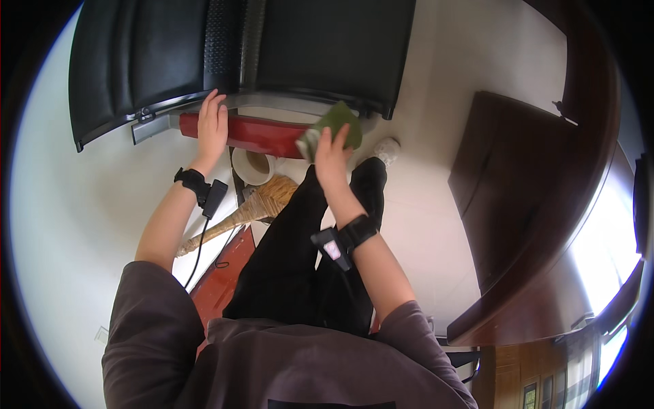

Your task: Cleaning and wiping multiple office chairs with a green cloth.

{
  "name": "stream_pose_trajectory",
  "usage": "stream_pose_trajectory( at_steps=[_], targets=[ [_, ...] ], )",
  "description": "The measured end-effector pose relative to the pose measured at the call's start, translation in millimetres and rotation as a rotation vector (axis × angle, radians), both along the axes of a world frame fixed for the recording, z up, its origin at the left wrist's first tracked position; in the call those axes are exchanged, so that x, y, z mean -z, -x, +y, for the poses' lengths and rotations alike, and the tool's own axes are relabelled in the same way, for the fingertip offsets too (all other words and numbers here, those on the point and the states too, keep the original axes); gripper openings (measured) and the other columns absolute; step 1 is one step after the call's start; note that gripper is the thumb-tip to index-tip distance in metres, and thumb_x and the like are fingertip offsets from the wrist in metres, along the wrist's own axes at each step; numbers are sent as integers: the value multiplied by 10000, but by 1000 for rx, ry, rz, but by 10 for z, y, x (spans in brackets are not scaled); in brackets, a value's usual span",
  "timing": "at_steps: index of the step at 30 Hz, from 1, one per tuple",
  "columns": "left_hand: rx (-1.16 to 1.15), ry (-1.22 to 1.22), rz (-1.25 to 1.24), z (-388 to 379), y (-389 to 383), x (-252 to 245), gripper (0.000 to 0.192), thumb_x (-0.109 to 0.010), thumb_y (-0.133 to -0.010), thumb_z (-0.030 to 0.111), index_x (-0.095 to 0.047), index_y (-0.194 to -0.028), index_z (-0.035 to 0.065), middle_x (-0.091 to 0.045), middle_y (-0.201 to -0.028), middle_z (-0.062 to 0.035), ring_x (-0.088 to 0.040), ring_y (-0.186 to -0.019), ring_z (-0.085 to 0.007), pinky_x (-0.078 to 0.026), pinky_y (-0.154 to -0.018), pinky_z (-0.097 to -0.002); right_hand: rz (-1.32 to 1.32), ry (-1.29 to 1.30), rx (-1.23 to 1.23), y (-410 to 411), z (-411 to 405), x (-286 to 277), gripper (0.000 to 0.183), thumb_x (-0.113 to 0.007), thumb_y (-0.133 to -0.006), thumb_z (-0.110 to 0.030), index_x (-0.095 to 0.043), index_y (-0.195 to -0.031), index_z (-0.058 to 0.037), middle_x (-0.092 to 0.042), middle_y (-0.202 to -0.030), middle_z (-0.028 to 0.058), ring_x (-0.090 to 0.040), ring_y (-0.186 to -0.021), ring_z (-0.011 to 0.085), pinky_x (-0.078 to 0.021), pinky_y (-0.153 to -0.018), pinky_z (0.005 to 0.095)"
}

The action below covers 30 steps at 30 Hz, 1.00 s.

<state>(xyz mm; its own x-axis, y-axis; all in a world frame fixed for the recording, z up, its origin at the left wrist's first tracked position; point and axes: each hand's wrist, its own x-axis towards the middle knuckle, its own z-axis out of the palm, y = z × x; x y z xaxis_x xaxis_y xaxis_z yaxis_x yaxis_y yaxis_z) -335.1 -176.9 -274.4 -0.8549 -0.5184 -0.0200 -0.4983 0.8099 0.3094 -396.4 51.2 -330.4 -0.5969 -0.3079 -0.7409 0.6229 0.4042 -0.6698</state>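
A folded green cloth [334, 125] lies under the fingers of my right hand [332, 156], at the right end of a glossy red panel [265, 135]. My left hand [212, 128] rests across the left part of that panel, fingers extended towards a black padded chair [168, 51] and holding nothing that I can see. The red panel runs along a grey metal bar [150, 128] below the chair's edge. Both wrists wear black straps with small devices; a cable hangs from the left one.
Below the panel are a white bucket [253, 166] and a straw broom [255, 202]. A reddish board [225, 273] lies beside my left leg. A dark wooden desk [516, 179] curves along the right. My shoe [387, 151] stands on the pale floor.
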Motion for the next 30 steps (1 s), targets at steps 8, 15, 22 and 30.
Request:
stream_pose_trajectory(
  at_steps=[8, 15, 22, 30],
  targets=[
    [137, 126, -78, -28, -88, 173, 268, -329, -804, 127, -585, -858, 70, -571, -1056, -68, -464, -1087, -269, -294, -914, -373, -104, -140, 429, -177, 231, 1660, 555, -364, -867, -374, -358, -1214, 59, -411, -1189, 253, -419, -1064, 386, -331, -905, 404],
    [143, 78, -92, -72, -133, 88, 209, -359, -748, 91, -564, -776, 67, -602, -937, -57, -509, -991, -267, -302, -874, -368, -834, 463, 913, -26, 445, 1929, 431, -422, -864, -461, -535, -1052, -90, -570, -1012, 56, -546, -908, 221, -437, -841, 363],
    [190, 15, -128, -77, -171, 86, 297, -333, -737, 188, -584, -765, 33, -620, -870, -103, -533, -949, -306, -286, -879, -381, -451, 228, 466, -145, 1437, 3642, 402, -348, -911, -320, -455, -1183, -44, -513, -1133, 66, -469, -1044, 214, -356, -915, 315],
    [214, 6, -133, -77, -211, 67, 346, -314, -765, 237, -575, -743, 11, -612, -813, -127, -523, -731, -256, -323, -756, -342, -566, 103, 502, -120, 1495, 4080, 339, -363, -910, -266, -469, -1144, -45, -529, -1098, 66, -494, -1008, 206, -385, -888, 320]
  ],
)
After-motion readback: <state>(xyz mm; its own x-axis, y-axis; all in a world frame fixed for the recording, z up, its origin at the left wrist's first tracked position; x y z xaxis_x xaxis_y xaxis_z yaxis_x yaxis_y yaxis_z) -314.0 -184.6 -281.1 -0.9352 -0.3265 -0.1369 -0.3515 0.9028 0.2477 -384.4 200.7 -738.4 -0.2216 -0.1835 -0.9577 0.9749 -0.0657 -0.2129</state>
